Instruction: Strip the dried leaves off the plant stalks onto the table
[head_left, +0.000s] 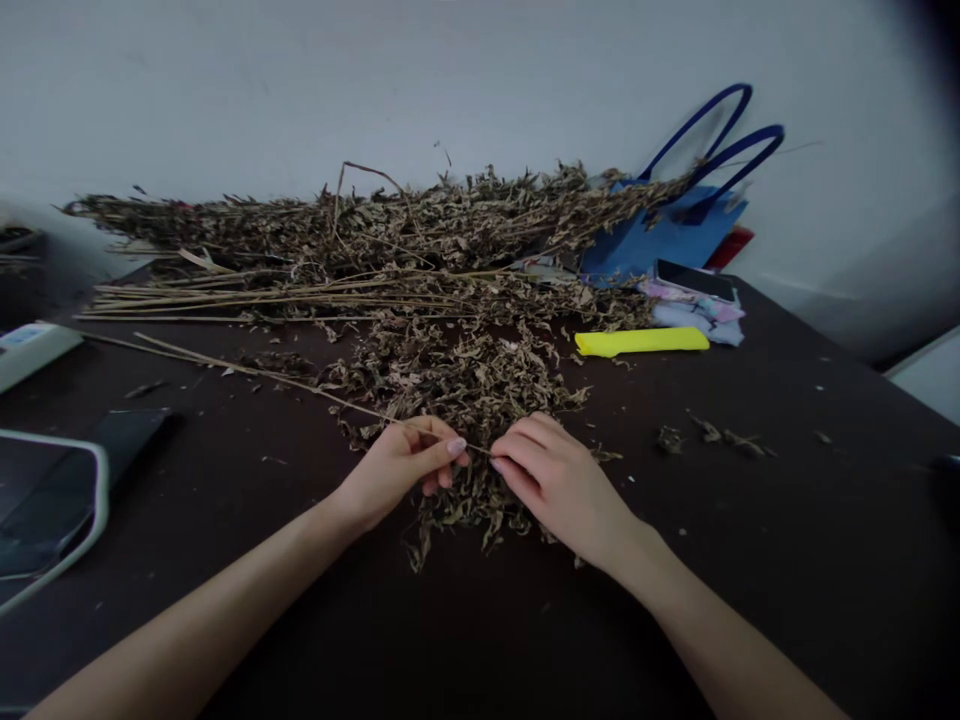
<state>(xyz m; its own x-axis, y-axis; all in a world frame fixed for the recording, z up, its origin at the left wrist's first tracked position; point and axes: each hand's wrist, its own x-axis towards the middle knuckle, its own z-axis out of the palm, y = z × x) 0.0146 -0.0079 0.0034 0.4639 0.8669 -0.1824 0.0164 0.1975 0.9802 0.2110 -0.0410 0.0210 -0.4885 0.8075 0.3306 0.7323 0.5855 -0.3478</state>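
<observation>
My left hand [409, 465] pinches a long thin dry stem [247, 370] that runs off to the far left across the dark table [787, 560]. My right hand [555, 475] pinches the same stem's near end, fingertips almost touching those of the left. Both hands rest over a loose pile of dried leaves [465, 390]. Behind it lies a large heap of dried leafy stalks [375, 230], with several stripped bare stems [262, 295] laid alongside.
A blue bag [667, 235] with looped handles stands at the back right, beside a phone on folded cloth [694, 295] and a yellow flat object [641, 342]. At the left lie a white-rimmed tablet [45, 510] and a white device [30, 350]. Leaf crumbs [712, 435] dot the right side.
</observation>
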